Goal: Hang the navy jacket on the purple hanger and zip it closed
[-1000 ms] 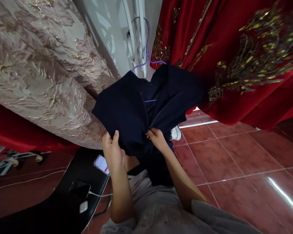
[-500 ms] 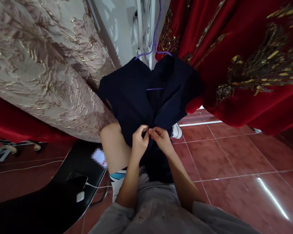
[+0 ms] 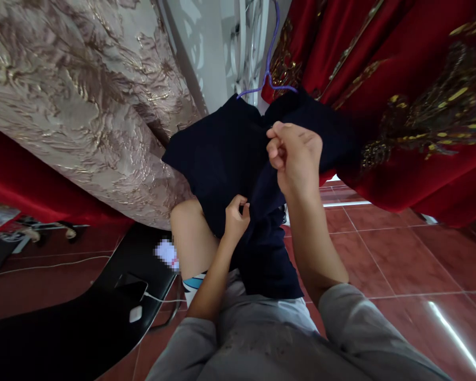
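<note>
A dark navy garment (image 3: 218,151) hangs from a purple hanger (image 3: 268,79) in front of me, its lower part draped over my lap. With curled fingers, my left hand (image 3: 237,217) pinches the garment low on its front opening. My right hand (image 3: 295,153) is raised over the upper right of the garment, fingers folded in and thumb pressed against the index finger. Whatever sits in that right pinch is too small to make out. The inner collar behind the right hand is partly hidden.
Beige and gold textured fabric (image 3: 83,106) hangs at left, red gold-embroidered fabric (image 3: 381,106) at right. A black bench (image 3: 83,312) at lower left bears a phone (image 3: 131,287) with a white cable and a small white case (image 3: 135,314). Red tiles (image 3: 384,254) cover the floor.
My right hand has left the left hand at the front opening and moved up and to the right. My left hand stays at the cloth. The view has shifted slightly.
</note>
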`<act>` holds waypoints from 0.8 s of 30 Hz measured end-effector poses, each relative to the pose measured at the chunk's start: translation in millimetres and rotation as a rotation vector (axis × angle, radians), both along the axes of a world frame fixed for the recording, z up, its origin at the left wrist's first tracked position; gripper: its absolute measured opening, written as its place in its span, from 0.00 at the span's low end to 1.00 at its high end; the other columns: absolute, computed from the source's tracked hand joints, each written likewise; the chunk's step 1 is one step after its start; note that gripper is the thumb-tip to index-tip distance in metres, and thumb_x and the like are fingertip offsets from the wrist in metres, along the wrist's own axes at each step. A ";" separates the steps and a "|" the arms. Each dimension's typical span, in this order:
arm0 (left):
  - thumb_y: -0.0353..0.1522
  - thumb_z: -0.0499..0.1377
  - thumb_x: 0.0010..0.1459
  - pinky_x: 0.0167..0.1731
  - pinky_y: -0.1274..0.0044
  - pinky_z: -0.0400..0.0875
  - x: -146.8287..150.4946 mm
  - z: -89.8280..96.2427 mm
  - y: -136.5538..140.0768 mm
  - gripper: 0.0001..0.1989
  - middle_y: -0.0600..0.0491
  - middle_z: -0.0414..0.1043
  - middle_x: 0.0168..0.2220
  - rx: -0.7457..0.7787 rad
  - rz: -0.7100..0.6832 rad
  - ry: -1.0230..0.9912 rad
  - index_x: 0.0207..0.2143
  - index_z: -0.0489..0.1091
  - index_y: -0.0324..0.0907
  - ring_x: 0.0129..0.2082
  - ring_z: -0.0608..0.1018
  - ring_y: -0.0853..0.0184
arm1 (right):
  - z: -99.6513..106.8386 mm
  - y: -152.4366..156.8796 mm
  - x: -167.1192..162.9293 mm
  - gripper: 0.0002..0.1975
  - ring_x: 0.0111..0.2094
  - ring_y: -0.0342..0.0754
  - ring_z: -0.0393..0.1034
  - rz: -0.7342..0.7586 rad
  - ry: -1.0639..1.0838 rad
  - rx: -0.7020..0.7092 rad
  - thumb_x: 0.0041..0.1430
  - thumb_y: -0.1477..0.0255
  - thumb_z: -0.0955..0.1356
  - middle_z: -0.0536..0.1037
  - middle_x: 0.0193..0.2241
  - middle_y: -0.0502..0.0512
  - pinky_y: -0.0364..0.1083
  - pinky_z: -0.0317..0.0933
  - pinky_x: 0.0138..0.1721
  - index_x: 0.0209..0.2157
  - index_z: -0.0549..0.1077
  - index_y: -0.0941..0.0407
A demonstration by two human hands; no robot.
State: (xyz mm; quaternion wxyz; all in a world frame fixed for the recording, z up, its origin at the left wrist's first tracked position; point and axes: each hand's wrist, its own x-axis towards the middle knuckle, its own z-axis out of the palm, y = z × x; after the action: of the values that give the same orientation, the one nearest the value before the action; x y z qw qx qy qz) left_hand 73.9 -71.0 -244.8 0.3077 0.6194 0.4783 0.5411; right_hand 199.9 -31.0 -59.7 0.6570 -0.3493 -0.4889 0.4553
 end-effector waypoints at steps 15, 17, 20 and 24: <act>0.29 0.66 0.64 0.56 0.70 0.71 5.2 202.5 30.7 0.03 0.52 0.73 0.38 0.393 -0.061 -0.024 0.39 0.76 0.39 0.48 0.78 0.61 | -13.1 0.4 16.1 0.17 0.19 0.38 0.60 -0.134 -0.291 0.133 0.67 0.58 0.68 0.69 0.19 0.46 0.41 0.52 0.23 0.29 0.69 0.55; 0.30 0.66 0.65 0.58 0.70 0.69 -4.6 208.3 33.6 0.04 0.52 0.72 0.39 0.455 0.037 -0.044 0.40 0.75 0.38 0.51 0.77 0.62 | -39.8 10.2 16.7 0.17 0.20 0.39 0.59 -0.201 -0.398 0.065 0.65 0.61 0.69 0.67 0.18 0.47 0.42 0.50 0.24 0.25 0.67 0.55; 0.30 0.61 0.70 0.60 0.74 0.66 -39.2 205.5 54.1 0.05 0.52 0.71 0.43 0.614 0.286 -0.071 0.44 0.73 0.35 0.50 0.74 0.67 | -77.2 13.1 14.2 0.17 0.19 0.40 0.58 -0.127 -0.489 -0.047 0.63 0.63 0.69 0.67 0.17 0.47 0.43 0.49 0.24 0.23 0.67 0.55; 0.31 0.55 0.74 0.47 0.84 0.70 -87.1 165.8 95.7 0.09 0.57 0.69 0.36 0.228 0.429 -0.644 0.40 0.71 0.37 0.38 0.74 0.75 | -94.2 -5.9 2.1 0.14 0.20 0.42 0.62 0.007 -0.411 -0.045 0.62 0.64 0.69 0.70 0.19 0.48 0.44 0.52 0.24 0.24 0.68 0.53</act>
State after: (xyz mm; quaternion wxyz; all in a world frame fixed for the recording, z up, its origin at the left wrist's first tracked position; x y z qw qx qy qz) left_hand -13.2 24.7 -79.0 0.2512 0.3344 0.4129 0.8090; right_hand 202.1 -36.9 -153.9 0.5340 -0.4477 -0.6035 0.3876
